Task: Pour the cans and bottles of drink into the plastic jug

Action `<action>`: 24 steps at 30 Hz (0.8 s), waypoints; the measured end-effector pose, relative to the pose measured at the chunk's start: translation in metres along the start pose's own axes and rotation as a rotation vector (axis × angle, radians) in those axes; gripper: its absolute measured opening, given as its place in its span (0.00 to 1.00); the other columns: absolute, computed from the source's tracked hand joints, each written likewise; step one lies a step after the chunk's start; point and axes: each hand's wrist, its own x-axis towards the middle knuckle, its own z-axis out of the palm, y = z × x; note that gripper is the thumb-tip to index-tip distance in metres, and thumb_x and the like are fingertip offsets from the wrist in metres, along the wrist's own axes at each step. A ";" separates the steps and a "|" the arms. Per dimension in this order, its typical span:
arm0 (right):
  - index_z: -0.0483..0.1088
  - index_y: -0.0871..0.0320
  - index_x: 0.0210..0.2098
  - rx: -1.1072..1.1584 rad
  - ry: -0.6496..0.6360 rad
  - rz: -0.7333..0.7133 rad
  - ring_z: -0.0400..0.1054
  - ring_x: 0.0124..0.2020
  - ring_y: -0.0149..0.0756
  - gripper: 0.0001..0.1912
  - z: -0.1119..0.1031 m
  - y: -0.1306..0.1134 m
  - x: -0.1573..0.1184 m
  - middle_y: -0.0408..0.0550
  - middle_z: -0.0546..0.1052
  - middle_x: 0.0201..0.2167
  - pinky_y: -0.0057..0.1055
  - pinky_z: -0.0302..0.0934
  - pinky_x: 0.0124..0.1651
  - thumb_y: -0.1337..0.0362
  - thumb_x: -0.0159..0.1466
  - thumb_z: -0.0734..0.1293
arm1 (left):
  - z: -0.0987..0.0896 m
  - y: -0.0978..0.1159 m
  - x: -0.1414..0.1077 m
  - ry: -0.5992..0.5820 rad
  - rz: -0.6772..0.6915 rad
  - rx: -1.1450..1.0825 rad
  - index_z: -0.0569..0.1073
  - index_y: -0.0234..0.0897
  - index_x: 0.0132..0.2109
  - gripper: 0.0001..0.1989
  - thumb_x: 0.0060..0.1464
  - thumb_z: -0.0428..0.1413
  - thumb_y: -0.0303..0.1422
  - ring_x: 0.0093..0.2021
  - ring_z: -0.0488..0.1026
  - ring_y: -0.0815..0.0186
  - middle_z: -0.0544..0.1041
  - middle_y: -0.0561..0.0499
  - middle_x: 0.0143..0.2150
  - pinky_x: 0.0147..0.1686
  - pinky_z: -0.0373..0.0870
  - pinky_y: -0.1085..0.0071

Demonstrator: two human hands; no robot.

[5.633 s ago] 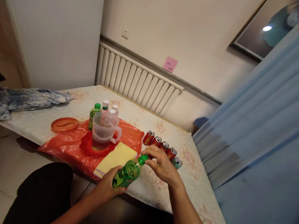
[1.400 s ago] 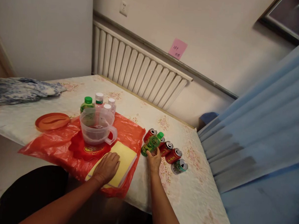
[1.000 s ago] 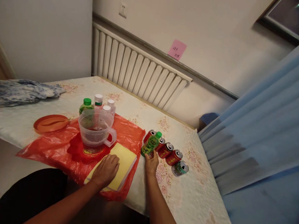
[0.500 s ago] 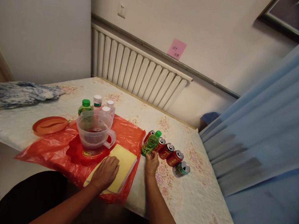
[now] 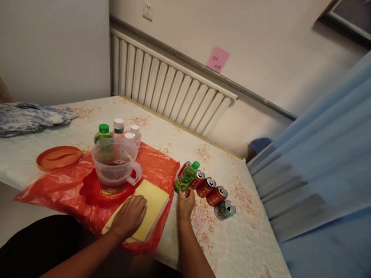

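Note:
My left hand point(image 5: 129, 214) lies flat, fingers stretched out, on a yellow-covered notebook point(image 5: 152, 195) at the table's near side. My right hand point(image 5: 186, 204) is at the foot of a small green drink bottle point(image 5: 185, 178) with a green cap, thumb and fingers apart. The bottle stands upright on the tablecloth; whether the fingertips still touch it I cannot tell. Behind and right of it, several red drink cans point(image 5: 216, 196) stand in a slanting row, ending in a green-and-silver can point(image 5: 224, 210). A clear plastic jug point(image 5: 113, 168) with dark liquid sits on a red scalloped plate point(image 5: 91, 190).
Behind the jug stand a green-capped bottle point(image 5: 103, 133) and several white-capped bottles point(image 5: 118, 128). An orange lid point(image 5: 57, 158) lies left, partly on a red plastic bag point(image 5: 156, 164). Patterned cloth point(image 5: 26, 119) is at far left; a blue curtain point(image 5: 332, 162) hangs right.
My right hand has drawn slightly left from the green bottle, which stays beside the cans. My left hand remains on the notebook. The view has shifted a little.

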 end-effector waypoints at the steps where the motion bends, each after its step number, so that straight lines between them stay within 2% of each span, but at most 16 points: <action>1: 0.71 0.62 0.46 -0.011 0.003 -0.002 0.72 0.43 0.45 0.23 0.000 0.000 0.000 0.58 0.78 0.42 0.38 0.64 0.48 0.56 0.55 0.68 | 0.000 0.000 0.000 -0.002 -0.001 0.001 0.70 0.38 0.42 0.08 0.64 0.47 0.29 0.44 0.68 0.56 0.73 0.45 0.41 0.49 0.65 0.57; 10: 0.72 0.60 0.44 -0.051 -0.002 -0.016 0.72 0.43 0.46 0.20 0.002 0.003 0.001 0.57 0.78 0.41 0.37 0.64 0.47 0.57 0.54 0.69 | 0.000 0.000 0.000 -0.002 -0.004 -0.014 0.70 0.38 0.42 0.08 0.64 0.47 0.29 0.44 0.68 0.56 0.73 0.45 0.41 0.49 0.65 0.57; 16: 0.72 0.61 0.48 -0.055 -0.031 -0.021 0.73 0.44 0.46 0.22 -0.001 0.001 0.000 0.56 0.79 0.41 0.37 0.64 0.46 0.58 0.56 0.67 | 0.001 -0.001 0.000 0.021 -0.002 -0.046 0.71 0.39 0.41 0.08 0.63 0.47 0.29 0.44 0.69 0.55 0.73 0.45 0.41 0.48 0.65 0.57; 24: 0.72 0.61 0.47 -0.107 -0.016 -0.026 0.72 0.43 0.46 0.23 0.000 -0.006 0.000 0.56 0.79 0.41 0.36 0.64 0.46 0.55 0.55 0.70 | 0.001 0.000 -0.001 0.014 -0.008 -0.019 0.71 0.39 0.41 0.08 0.64 0.47 0.30 0.43 0.69 0.56 0.73 0.45 0.40 0.48 0.66 0.57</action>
